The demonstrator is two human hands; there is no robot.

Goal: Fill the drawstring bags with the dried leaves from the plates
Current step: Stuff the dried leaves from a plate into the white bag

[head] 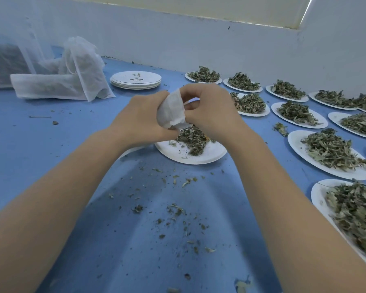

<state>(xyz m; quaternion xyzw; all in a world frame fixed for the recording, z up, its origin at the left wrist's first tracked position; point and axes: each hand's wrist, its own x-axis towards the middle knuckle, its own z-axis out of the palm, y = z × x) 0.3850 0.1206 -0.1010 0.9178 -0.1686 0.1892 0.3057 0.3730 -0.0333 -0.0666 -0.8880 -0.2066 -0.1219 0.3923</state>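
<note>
Head view | left hand (142,119) and right hand (209,113) together, both pinching a small white drawstring bag (171,112), likely to spread its mouth | bag held just above a plate (199,157) of dried leaves (191,140), so spills land on it | filled bags (72,81) far left of hands | loaded plates (325,157) to the right

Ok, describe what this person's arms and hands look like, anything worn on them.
Both forearms are bare as far as the frame shows: no sleeves in view. The left hand and right hand wear no gloves. No watch, bracelet or ring is visible on the wrists or on the fingers that show.
</note>
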